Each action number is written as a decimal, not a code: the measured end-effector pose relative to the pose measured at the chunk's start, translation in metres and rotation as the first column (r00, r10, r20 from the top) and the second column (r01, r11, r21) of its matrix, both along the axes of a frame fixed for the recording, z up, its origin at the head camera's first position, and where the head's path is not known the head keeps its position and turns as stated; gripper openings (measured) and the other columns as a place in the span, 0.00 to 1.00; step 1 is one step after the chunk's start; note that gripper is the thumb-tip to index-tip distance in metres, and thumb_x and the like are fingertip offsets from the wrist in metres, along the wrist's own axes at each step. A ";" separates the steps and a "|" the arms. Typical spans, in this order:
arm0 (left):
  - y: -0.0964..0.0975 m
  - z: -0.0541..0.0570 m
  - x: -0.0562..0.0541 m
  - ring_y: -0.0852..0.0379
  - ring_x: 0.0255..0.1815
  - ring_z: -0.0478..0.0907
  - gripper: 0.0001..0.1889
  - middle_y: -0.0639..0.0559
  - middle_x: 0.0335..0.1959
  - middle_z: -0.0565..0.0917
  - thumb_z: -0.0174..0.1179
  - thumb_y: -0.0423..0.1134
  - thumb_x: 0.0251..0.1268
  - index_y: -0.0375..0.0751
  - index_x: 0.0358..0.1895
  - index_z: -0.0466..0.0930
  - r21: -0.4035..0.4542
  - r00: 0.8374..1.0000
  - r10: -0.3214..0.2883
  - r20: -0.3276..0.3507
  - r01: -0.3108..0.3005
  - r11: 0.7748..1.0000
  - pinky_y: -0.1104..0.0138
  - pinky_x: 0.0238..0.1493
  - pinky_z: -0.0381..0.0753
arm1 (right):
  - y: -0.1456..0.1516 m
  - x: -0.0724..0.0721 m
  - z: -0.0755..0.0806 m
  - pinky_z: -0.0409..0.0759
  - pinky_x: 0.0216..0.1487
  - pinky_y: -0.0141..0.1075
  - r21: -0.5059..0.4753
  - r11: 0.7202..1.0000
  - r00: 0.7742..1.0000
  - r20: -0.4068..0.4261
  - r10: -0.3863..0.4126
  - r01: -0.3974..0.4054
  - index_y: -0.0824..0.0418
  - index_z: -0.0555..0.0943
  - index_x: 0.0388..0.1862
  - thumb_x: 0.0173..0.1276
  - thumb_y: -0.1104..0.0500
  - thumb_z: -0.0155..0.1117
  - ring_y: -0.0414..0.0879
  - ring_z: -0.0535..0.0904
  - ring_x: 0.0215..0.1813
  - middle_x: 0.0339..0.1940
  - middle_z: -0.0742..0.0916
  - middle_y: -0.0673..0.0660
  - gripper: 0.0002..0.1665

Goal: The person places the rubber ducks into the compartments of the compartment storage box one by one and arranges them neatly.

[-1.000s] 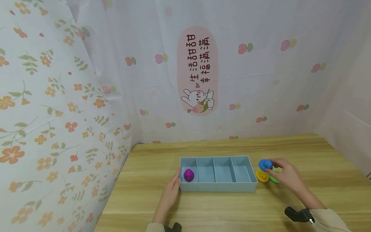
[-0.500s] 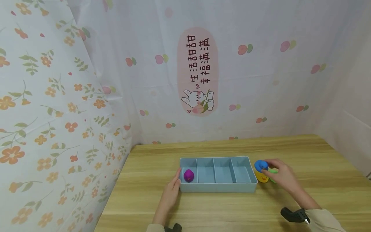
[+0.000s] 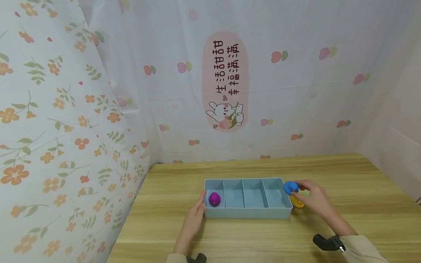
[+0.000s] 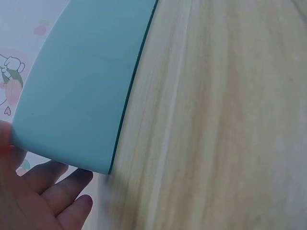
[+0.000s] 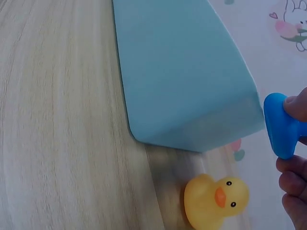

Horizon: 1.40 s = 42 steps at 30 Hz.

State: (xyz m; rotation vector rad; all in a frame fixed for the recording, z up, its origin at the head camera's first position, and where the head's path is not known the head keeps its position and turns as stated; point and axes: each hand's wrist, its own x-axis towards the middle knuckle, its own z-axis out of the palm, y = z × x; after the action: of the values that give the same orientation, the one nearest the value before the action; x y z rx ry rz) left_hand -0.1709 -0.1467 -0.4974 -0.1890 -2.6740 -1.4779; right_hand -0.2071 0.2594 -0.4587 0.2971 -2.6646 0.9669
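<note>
Blue toy (image 3: 291, 187) has shifted left to the right end of the tray (image 3: 246, 213).
Head view, right of centre: versus the earlier frame, I log the right hand (image 3: 314, 199) further left, pinching the toy; I judge the carry underway. Left wrist, lower left: the left hand (image 4: 43, 196) rests relaxed fingers against the tray; thumb contact unclear. Right wrist, lower centre: yellow duck (image 5: 216, 201), untouched.

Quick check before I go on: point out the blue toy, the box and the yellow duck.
Blue toy (image 5: 279, 127): right wrist view, on its exposed side.
Box (image 3: 248, 213): head view, on its front wall.
Yellow duck (image 5: 206, 205): right wrist view, on its body.
</note>
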 end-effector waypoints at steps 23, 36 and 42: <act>0.000 0.001 -0.001 0.40 0.72 0.59 0.24 0.45 0.73 0.61 0.37 0.40 0.78 0.49 0.74 0.57 0.018 1.000 -0.003 0.026 0.003 1.000 0.45 0.72 0.57 | -0.019 -0.001 0.008 0.79 0.50 0.60 -0.027 0.999 0.998 0.050 0.034 -0.033 0.67 0.79 0.52 0.60 0.55 0.70 0.59 0.78 0.48 0.47 0.83 0.63 0.24; -0.001 -0.002 0.000 0.40 0.72 0.60 0.24 0.45 0.73 0.62 0.37 0.40 0.78 0.50 0.74 0.57 0.010 1.000 -0.004 0.022 0.003 1.000 0.44 0.71 0.58 | -0.027 -0.003 0.006 0.80 0.49 0.58 -0.033 0.999 0.998 0.046 0.044 -0.042 0.66 0.80 0.52 0.59 0.56 0.71 0.58 0.78 0.48 0.46 0.84 0.62 0.24; -0.001 -0.001 -0.001 0.41 0.73 0.59 0.24 0.46 0.73 0.61 0.37 0.40 0.78 0.50 0.74 0.57 0.025 1.000 -0.008 0.028 0.007 1.000 0.45 0.72 0.57 | -0.032 -0.004 0.008 0.81 0.47 0.56 -0.031 0.998 0.999 0.000 0.049 -0.049 0.67 0.80 0.50 0.58 0.58 0.72 0.56 0.79 0.46 0.44 0.84 0.61 0.23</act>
State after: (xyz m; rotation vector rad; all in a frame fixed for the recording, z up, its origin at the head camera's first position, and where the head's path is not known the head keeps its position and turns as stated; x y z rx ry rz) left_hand -0.1722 -0.1477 -0.4987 -0.1778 -2.6779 -1.5269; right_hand -0.2111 0.2271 -0.4510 0.3573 -2.6517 1.0215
